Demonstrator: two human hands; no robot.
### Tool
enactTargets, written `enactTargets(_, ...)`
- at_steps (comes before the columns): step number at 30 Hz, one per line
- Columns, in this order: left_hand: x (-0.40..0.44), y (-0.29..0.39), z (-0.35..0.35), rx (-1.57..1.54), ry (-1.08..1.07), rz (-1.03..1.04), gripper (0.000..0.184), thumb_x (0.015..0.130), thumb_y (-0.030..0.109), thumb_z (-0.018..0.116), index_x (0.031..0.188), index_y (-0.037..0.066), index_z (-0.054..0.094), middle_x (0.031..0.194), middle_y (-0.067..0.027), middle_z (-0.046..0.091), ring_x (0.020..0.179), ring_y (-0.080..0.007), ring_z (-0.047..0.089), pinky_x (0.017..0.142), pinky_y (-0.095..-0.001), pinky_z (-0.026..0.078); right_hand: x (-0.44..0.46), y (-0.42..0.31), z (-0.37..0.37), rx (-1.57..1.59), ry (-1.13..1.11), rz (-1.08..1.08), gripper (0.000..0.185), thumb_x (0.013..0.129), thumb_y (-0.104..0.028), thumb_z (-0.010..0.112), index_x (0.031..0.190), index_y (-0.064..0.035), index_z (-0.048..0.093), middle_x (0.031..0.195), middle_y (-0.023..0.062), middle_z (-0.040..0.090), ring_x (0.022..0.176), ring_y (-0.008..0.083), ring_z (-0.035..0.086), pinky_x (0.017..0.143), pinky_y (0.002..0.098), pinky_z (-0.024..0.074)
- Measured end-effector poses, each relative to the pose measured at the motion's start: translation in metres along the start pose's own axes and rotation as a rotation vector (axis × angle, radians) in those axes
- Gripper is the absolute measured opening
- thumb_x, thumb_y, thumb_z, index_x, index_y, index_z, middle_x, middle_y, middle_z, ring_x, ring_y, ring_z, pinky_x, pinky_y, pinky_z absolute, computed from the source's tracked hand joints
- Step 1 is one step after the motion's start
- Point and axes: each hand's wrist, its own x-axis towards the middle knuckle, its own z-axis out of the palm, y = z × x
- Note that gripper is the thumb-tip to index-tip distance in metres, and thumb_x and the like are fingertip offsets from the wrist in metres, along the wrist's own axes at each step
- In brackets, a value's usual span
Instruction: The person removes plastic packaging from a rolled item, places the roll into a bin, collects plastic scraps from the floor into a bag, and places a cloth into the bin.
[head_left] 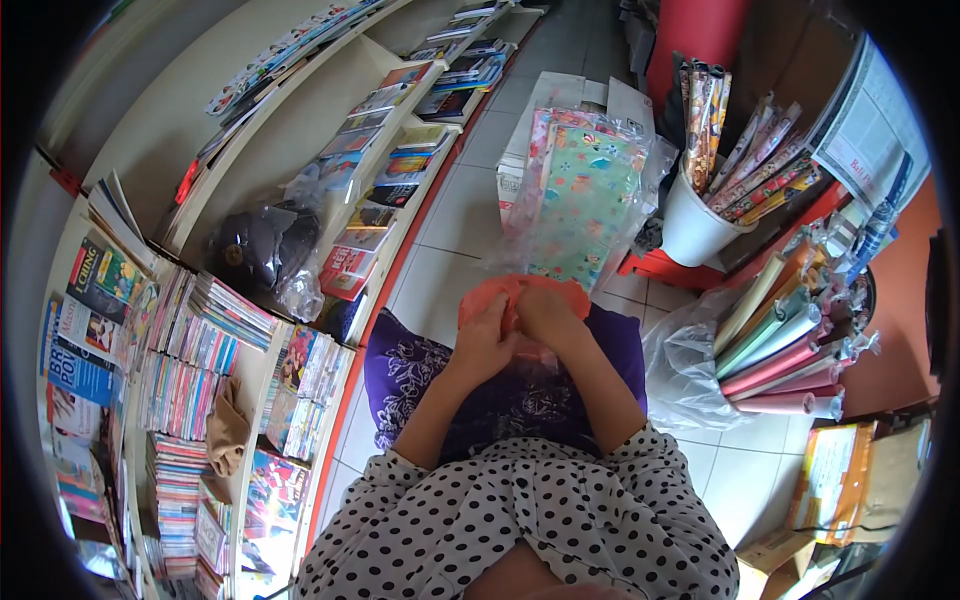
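Observation:
Above my lap, on purple patterned cloth (420,385), lies a crumpled red-orange plastic bag (570,296). My left hand (483,340) is closed on the bag's left part, fingers bent into it. From the right side my right hand (545,315) grips the same bag, its fingers partly hidden in the folds. The two hands are close together near the bag's middle. Just beyond them, flat clear-wrapped sheets of green and pink patterned paper (590,200) lean on a white carton (515,165).
Shelves of books and magazines (190,350) run along the left, with a dark plastic-wrapped item (265,245) on one. At right stand a white bucket (690,225) of paper rolls, a clear bag (690,360) beside colored rolls (780,350), and cardboard boxes (890,475).

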Motion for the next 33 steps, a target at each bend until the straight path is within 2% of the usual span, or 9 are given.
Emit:
enactTargets(6,0.003,-0.004,0.0,-0.06,-0.029,-0.129,0.051,0.072,0.009,0.057,0.12,0.007,0.041,0.078,-0.0195,0.057,0.067,-0.0321,0.06,0.06,-0.0377,0.045,-0.014,0.005,-0.035,0.267,0.357,-0.173,0.027,0.068,-0.013,0.068,0.091,-0.001,0.06,0.089,0.0151,0.063,0.081,0.0293,0.061,0.069,0.0369,0.0487)
enactTargets(9,0.007,-0.006,-0.003,-0.091,-0.062,-0.197,0.057,0.072,0.009,0.058,0.126,0.007,0.04,0.079,-0.0194,0.057,0.069,-0.0304,0.061,0.061,-0.0375,0.046,-0.038,-0.012,-0.053,0.392,0.475,-0.038,0.038,0.068,-0.018,0.07,0.101,-0.0018,0.058,0.09,0.0151,0.062,0.082,0.0321,0.061,0.072,0.0383,0.048)
enactTargets(12,0.014,-0.01,-0.01,-0.077,-0.01,-0.194,0.057,0.071,0.008,0.057,0.125,0.001,0.04,0.092,-0.0241,0.058,0.083,-0.0376,0.059,0.072,-0.0399,0.047,-0.075,-0.025,-0.059,0.645,0.442,0.256,0.058,0.067,-0.027,0.074,0.115,-0.0034,0.051,0.105,0.0161,0.06,0.095,0.0339,0.058,0.082,0.0396,0.0456)
enactTargets(15,0.014,-0.026,-0.005,-0.121,0.096,-0.028,0.054,0.073,0.007,0.056,0.124,-0.003,0.042,0.105,-0.0271,0.056,0.098,-0.0403,0.056,0.084,-0.0398,0.046,-0.104,-0.012,-0.024,0.391,0.281,0.161,0.077,0.065,-0.035,0.075,0.127,-0.0044,0.042,0.121,0.0178,0.052,0.109,0.0345,0.052,0.095,0.0426,0.039)
enactTargets(18,0.014,-0.032,0.003,-0.103,0.006,-0.156,0.053,0.073,0.008,0.058,0.123,-0.002,0.043,0.107,-0.0257,0.056,0.102,-0.0384,0.055,0.086,-0.0386,0.044,-0.133,-0.025,0.004,0.343,0.182,0.141,0.088,0.066,-0.048,0.072,0.133,-0.0075,0.033,0.128,0.0189,0.046,0.116,0.033,0.047,0.101,0.0477,0.0318)
enactTargets(22,0.017,-0.031,0.005,-0.158,-0.034,-0.186,0.054,0.073,0.01,0.058,0.124,0.001,0.044,0.1,-0.0232,0.058,0.092,-0.0371,0.058,0.079,-0.0387,0.046,-0.161,-0.02,0.012,0.348,-0.027,0.167,0.077,0.066,-0.04,0.073,0.128,-0.0057,0.042,0.128,0.0151,0.048,0.124,0.0315,0.04,0.106,0.0497,0.0241)
enactTargets(27,0.006,-0.043,0.012,-0.047,-0.069,-0.283,0.056,0.073,0.012,0.058,0.126,0.003,0.043,0.098,-0.0234,0.059,0.088,-0.038,0.058,0.075,-0.0401,0.047,-0.169,-0.016,0.057,-0.127,-0.014,0.031,0.059,0.066,-0.035,0.069,0.118,-0.0116,0.053,0.116,0.0068,0.056,0.113,0.0239,0.048,0.105,0.0537,0.0212)
enactTargets(29,0.001,-0.063,0.024,-0.008,0.089,0.019,0.057,0.072,0.011,0.058,0.127,0.002,0.043,0.099,-0.0239,0.059,0.088,-0.0392,0.058,0.075,-0.041,0.047,-0.163,-0.02,0.057,-0.141,0.058,0.011,0.039,0.073,-0.023,0.062,0.109,-0.0079,0.058,0.1,0.0082,0.061,0.1,0.0244,0.055,0.101,0.0529,0.0298)
enactTargets(33,0.002,-0.049,0.011,-0.077,-0.035,-0.134,0.055,0.072,0.012,0.059,0.124,0.0,0.044,0.094,-0.0251,0.059,0.084,-0.0391,0.059,0.072,-0.0414,0.047,-0.143,-0.025,0.039,0.007,0.135,0.103,0.033,0.075,-0.019,0.056,0.106,-0.0084,0.058,0.1,0.0082,0.059,0.09,0.024,0.056,0.091,0.0496,0.0364)
